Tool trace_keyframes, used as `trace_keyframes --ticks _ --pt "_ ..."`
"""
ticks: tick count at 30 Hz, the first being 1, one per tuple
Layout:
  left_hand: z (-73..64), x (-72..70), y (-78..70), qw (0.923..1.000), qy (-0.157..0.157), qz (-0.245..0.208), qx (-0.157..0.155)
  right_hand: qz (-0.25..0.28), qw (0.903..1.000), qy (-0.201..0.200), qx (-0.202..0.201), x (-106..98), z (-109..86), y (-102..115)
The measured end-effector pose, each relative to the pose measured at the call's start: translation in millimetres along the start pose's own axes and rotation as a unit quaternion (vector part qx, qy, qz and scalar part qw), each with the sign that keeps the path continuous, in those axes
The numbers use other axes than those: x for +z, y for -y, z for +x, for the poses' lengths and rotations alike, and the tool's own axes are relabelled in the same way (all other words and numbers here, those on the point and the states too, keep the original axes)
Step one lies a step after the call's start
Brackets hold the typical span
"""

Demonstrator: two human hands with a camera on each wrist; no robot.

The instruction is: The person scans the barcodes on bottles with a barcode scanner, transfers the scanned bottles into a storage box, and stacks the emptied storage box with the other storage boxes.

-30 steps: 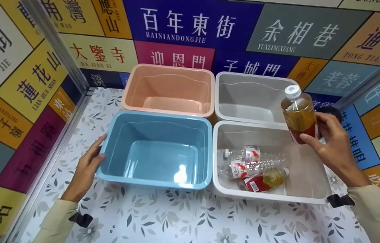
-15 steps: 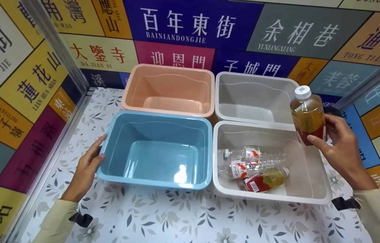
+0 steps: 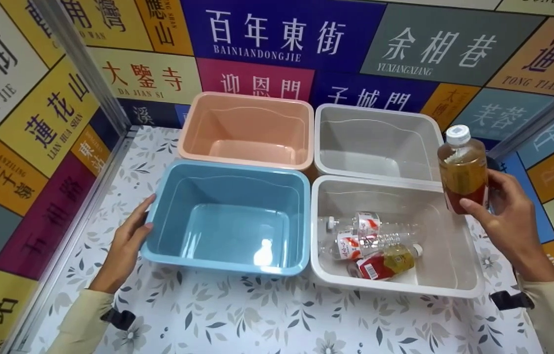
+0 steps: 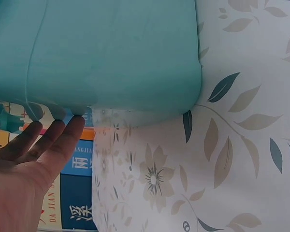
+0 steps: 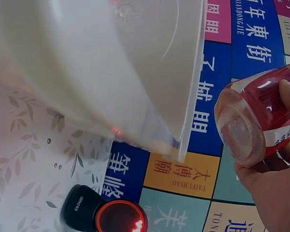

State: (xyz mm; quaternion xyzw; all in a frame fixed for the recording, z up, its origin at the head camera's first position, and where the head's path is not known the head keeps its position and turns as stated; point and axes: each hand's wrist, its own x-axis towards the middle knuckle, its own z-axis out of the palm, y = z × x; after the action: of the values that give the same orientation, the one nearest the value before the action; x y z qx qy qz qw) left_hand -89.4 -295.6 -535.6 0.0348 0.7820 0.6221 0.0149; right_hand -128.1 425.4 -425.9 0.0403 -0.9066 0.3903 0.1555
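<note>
My right hand [image 3: 512, 221] grips a drink bottle [image 3: 463, 169] with a white cap, amber contents and a red lower part. It holds the bottle upright, above the right edge of the front grey bin [image 3: 453, 292]. The right wrist view shows the bottle's base [image 5: 239, 128] and red label. My left hand [image 3: 122, 246] touches the left side of the blue bin [image 3: 227, 270] with its fingertips. In the left wrist view those fingers [image 4: 63, 140] reach up to the bin's wall [image 4: 135, 63], fairly straight.
Two clear bottles [image 3: 370, 236] and a red-labelled drink bottle [image 3: 387, 263] lie in the front grey bin. Behind stand a peach bin [image 3: 247, 160] and another grey bin [image 3: 380, 110]. A black device with a red-lit ring [image 5: 121, 217] is beside the bins. Printed panels [image 3: 281, 34] wall the table.
My right hand has carried the drink bottle to the right, from over the front grey bin to its right edge. The left hand and the bins have stayed in place.
</note>
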Motion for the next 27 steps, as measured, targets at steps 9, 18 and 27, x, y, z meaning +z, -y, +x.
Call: trace_keyframes --ticks 9,18,27 --pt "-1.1 0.1 -0.5 1.0 -0.001 0.001 0.0 -0.006 0.9997 -0.012 0.018 -5 -4.3 -9" --pt "-1.6 -0.3 -0.5 1.0 0.001 -0.007 0.0 0.0 0.9994 -0.022 0.028 -9 -7.5 -16" --pt "-1.6 -0.2 1.8 1.0 0.002 -0.004 0.004 -0.012 0.999 -0.035 0.026 -7 -11.0 -24"
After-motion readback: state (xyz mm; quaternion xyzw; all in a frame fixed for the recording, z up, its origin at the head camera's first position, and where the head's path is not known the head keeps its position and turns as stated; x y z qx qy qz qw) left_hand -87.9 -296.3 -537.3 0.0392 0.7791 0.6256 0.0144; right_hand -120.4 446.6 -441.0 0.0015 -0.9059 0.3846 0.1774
